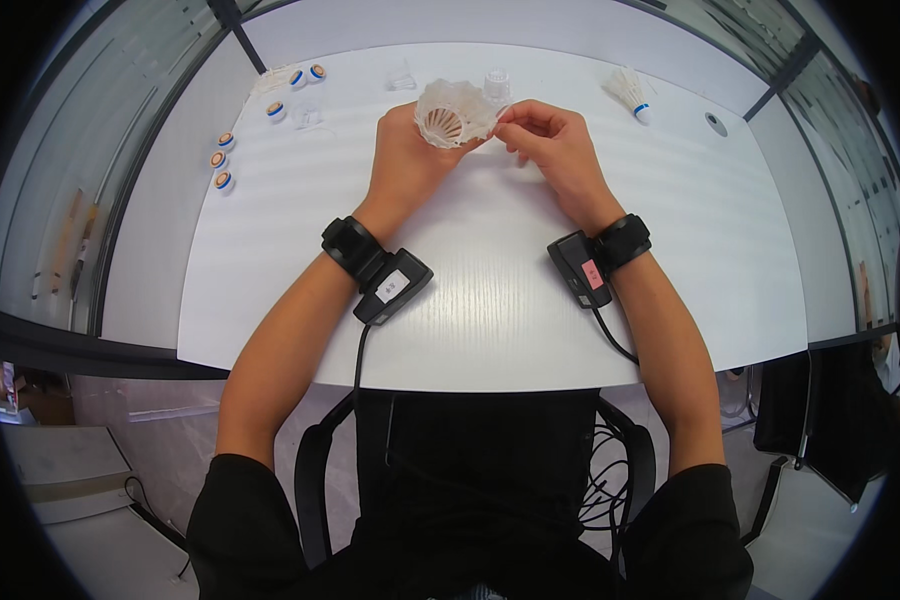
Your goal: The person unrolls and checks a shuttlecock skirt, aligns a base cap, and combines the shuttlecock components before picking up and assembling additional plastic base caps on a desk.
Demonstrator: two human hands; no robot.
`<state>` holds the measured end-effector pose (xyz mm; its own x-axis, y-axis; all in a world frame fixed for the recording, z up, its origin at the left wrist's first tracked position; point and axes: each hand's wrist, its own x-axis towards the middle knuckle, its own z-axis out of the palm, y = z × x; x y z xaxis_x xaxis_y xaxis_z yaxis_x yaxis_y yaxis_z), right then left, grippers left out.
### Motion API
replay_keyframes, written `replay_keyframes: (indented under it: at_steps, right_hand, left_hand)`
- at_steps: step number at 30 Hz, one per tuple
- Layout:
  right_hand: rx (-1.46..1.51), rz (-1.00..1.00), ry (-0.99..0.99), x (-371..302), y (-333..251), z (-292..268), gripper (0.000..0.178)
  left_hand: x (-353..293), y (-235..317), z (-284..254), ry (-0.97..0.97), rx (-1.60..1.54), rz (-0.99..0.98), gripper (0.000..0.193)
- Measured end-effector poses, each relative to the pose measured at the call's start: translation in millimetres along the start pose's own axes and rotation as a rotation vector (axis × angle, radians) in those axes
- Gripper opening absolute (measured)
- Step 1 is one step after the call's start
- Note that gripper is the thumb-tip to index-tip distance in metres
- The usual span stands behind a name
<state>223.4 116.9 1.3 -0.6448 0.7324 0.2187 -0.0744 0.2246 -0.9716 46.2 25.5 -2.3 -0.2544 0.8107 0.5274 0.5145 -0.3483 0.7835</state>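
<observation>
A white shuttlecock skirt (452, 112) is held above the far middle of the table, its wide end turned toward me. My left hand (408, 150) is closed around its left and under sides, and the hand's fingers are partly hidden behind it. At the skirt's right edge, my right hand (553, 145) has thumb and index finger pinched together; what lies between them is too small to make out. Just behind the skirt stands a clear, ribbed plastic piece (497, 84).
Several shuttlecock bases (218, 159), white with blue bands, lie along the left side. Clear plastic pieces (308, 116) lie near them, and another (401, 77) at the back. A whole shuttlecock (630, 95) rests at the back right, beside a cable hole (716, 124). Low partitions (470, 28) border the table.
</observation>
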Motion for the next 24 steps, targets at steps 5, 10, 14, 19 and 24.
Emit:
replay_keyframes:
  at_steps: [5,10,14,19,24]
  right_hand:
    - [0.017,0.001,0.021,-2.8,-2.0,0.5,0.012]
    - [-0.008,-0.055,0.069,-3.6,-0.3,2.5,0.016]
    - [0.019,-0.050,0.066,-2.3,-2.5,4.0,0.017]
    - [0.083,0.010,0.062,-3.1,-5.7,1.0,0.016]
    - [0.087,0.065,0.047,-1.1,-5.9,-0.7,0.017]
  left_hand:
    - [-3.3,6.5,0.1,0.009,0.028,0.053,0.025]
    - [-2.2,12.3,4.7,-0.002,-0.009,0.024,0.026]
    - [-1.7,9.7,2.8,0.007,0.021,0.035,0.025]
    - [-5.5,15.9,4.6,0.067,0.044,0.090,0.023]
    - [-6.1,8.7,7.6,0.119,0.013,0.137,0.022]
